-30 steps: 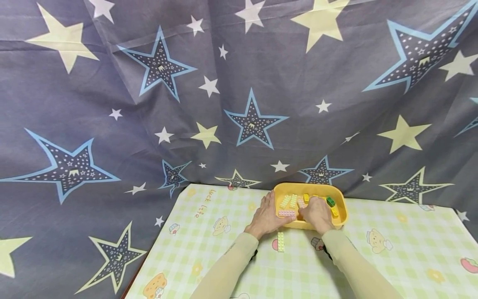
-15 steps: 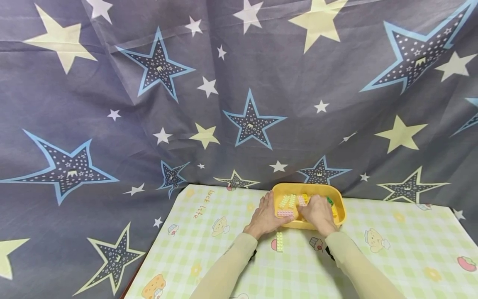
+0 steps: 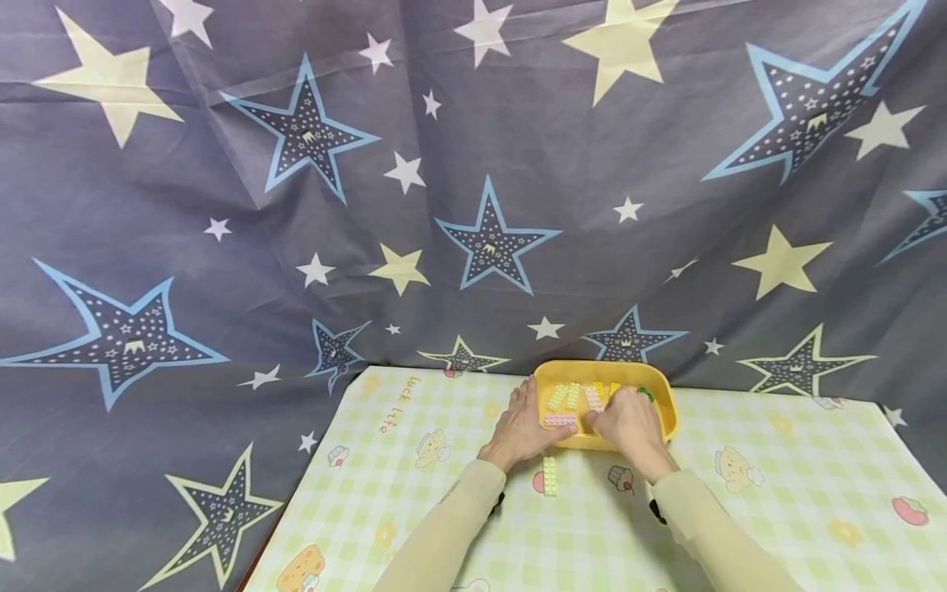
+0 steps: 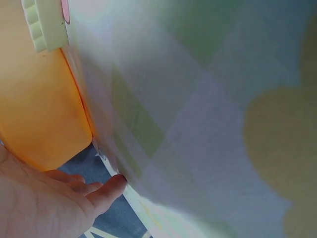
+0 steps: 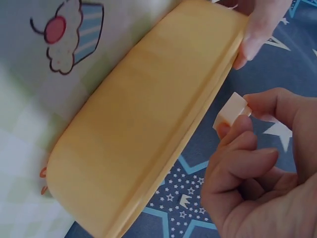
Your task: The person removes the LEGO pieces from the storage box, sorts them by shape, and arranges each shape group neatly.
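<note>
My left hand (image 3: 520, 429) rests against the left end of a yellow plastic bin (image 3: 670, 419), its fingers fairly straight and its thumb over the front rim. Over the bin's right half is my right hand (image 3: 631, 425). In the right wrist view, its thumb and finger pinch a small pale brick (image 5: 231, 110) above the rim; the head view hides that brick behind the hand. Inside the bin lie a pink brick (image 3: 560, 420), two pale yellow-green bricks (image 3: 558, 397), a light pink brick (image 3: 593, 399), small yellow bricks (image 3: 614, 388) and a partly hidden green brick (image 3: 646, 394).
A long pale yellow-green brick (image 3: 549, 477) lies on the checked tablecloth (image 3: 399, 510) in front of the bin. Behind the table hangs a dark curtain (image 3: 414, 329) printed with stars, close to the bin's back side.
My right hand has shifted to the right over the bin, uncovering more of the light pink and yellow bricks and covering those at the right. The left hand stays at the rim. The head view has turned slightly right.
</note>
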Tool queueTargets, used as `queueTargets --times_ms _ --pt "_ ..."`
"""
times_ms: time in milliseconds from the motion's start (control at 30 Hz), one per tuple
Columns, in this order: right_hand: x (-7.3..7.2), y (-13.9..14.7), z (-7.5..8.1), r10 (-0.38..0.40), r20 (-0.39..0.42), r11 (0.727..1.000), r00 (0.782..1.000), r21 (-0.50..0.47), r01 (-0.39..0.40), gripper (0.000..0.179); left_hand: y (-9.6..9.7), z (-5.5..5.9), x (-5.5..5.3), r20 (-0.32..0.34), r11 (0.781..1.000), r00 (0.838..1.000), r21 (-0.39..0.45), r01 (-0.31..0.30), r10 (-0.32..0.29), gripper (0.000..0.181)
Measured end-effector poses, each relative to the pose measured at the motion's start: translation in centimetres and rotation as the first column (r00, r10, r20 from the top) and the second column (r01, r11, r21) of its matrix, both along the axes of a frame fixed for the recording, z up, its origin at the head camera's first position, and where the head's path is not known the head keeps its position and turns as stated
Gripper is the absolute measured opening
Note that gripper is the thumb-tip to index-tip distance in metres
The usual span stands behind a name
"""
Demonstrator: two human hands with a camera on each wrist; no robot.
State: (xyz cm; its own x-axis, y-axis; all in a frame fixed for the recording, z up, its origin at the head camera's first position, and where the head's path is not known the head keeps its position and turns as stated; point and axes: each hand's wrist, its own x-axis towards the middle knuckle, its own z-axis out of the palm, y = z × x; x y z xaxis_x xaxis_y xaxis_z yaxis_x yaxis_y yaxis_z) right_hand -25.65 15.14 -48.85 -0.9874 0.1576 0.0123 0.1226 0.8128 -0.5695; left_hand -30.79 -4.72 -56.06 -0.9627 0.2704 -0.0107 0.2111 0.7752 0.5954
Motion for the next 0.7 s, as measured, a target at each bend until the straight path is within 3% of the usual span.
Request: queueTargets --times_ms 400,700 --pt "3.6 -0.6 0.4 0.013 -0.044 0.998 0.999 -0.065 -0.016 0.038 -0.2 0.3 0.1 0.005 1.000 1.000 0.022 -0.001 0.001 0.129" --pt "5.7 -1.4 0.4 0.040 -0.094 0.998 0.995 -0.048 -0.044 0.033 0.1 0.1 0.1 -0.005 1.000 1.000 0.023 -0.002 0.002 0.130"
